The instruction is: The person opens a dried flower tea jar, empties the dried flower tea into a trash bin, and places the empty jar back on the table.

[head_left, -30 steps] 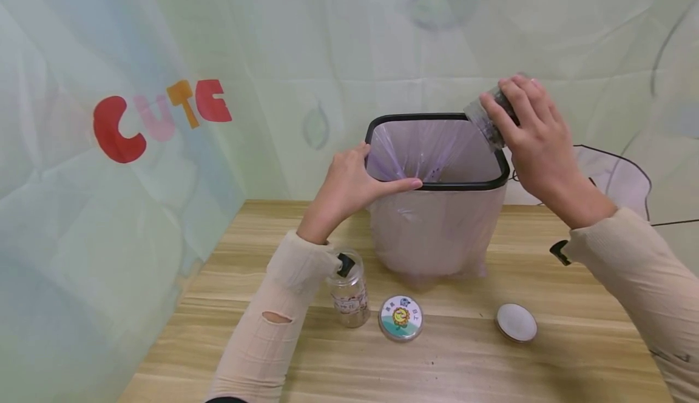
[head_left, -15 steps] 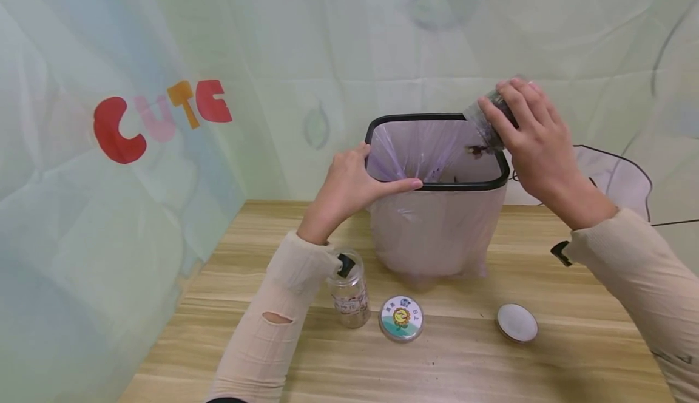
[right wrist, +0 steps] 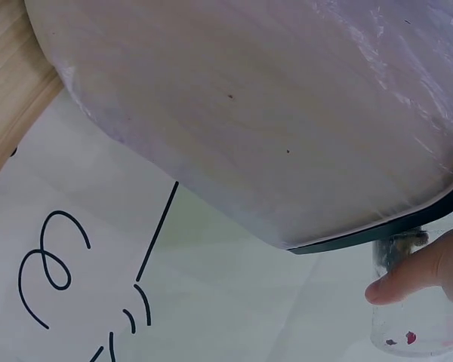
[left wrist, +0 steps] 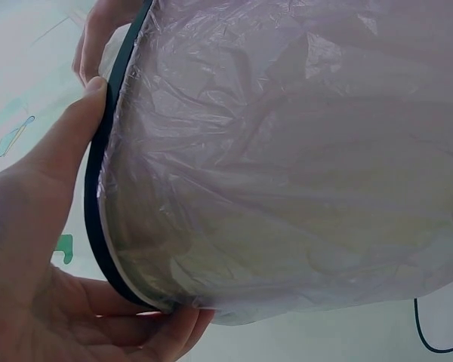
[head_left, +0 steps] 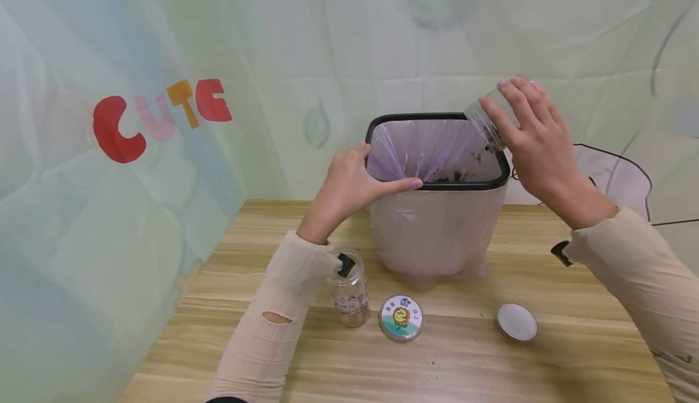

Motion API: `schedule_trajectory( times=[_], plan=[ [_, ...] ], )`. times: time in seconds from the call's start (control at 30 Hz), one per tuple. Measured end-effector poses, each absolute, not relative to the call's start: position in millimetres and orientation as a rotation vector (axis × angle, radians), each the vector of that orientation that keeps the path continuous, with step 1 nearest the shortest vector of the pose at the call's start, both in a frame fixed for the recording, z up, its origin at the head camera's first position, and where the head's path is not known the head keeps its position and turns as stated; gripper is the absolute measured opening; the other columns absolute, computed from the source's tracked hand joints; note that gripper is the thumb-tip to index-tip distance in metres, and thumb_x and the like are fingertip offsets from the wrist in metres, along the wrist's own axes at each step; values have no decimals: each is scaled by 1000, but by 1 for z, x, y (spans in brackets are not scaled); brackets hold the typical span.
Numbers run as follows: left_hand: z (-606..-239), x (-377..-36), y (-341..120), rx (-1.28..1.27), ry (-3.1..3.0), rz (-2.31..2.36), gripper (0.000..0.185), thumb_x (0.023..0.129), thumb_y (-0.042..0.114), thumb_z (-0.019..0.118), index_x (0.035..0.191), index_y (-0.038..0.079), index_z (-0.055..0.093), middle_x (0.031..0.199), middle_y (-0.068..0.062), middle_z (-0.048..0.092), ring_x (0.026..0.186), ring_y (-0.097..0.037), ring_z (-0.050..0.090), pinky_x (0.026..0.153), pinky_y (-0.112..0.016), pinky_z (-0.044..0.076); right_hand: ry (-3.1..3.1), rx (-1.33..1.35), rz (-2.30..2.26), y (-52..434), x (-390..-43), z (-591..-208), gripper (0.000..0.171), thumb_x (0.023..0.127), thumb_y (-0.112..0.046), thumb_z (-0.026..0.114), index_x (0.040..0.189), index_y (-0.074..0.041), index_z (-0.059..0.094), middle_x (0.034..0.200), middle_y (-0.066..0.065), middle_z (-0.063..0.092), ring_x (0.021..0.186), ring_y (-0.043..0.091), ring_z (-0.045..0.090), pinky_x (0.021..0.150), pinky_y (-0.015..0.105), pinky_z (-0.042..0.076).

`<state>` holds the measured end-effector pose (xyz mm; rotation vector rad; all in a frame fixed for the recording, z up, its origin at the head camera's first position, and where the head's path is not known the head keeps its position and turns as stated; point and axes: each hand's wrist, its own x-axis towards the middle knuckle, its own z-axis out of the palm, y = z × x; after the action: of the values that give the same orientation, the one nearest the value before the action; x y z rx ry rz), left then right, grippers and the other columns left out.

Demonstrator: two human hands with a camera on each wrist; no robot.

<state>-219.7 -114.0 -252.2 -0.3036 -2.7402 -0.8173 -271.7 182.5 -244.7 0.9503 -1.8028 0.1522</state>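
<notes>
A trash bin [head_left: 437, 233] with a black rim and a thin purplish bag stands at the back of the table. My left hand [head_left: 349, 181] grips its front left rim, thumb along the front edge; in the left wrist view the fingers curl under the rim [left wrist: 95, 204]. Above the bin's right side my right hand [head_left: 537, 136] holds a clear jar [head_left: 480, 118], tilted mouth-down toward the opening. Dark dried bits [head_left: 476, 156] drop from its mouth into the bag. The right wrist view shows a few reddish scraps inside the jar [right wrist: 389, 320].
A clear lidless jar [head_left: 351, 306] with a printed label stands by my left wrist. Beside it lies a round lid [head_left: 401, 318] with a flower picture. A plain whitish lid [head_left: 516, 322] is farther right. Small dark crumbs dot the wooden table [head_left: 459, 366].
Dark bits have slid out of the tilted jar into the bin, so the jar looks far less full and a small pile shows in the bag. Both hands have stayed nearly still.
</notes>
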Motion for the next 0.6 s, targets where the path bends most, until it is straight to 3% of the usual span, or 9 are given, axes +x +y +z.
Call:
schedule_trajectory(
  times=[0.3, 0.6],
  plan=[
    [-252, -219, -113, -309, -2729, -833, 115, 65, 74, 77, 145, -3, 46, 142, -20, 52, 134, -36, 43, 105, -43, 42, -1792, 964, 154, 183, -270, -244, 62, 83, 28, 35, 135, -1, 52, 137, 29, 48, 132, 44, 41, 116, 49, 26],
    [-251, -219, -112, -312, -2728, -835, 115, 65, 75, 77, 144, -2, 47, 140, -20, 53, 133, -36, 44, 104, -44, 43, -1772, 1010, 119, 183, -268, -241, 63, 83, 30, 43, 137, -2, 52, 138, 29, 48, 133, 43, 40, 115, 50, 26]
  ],
)
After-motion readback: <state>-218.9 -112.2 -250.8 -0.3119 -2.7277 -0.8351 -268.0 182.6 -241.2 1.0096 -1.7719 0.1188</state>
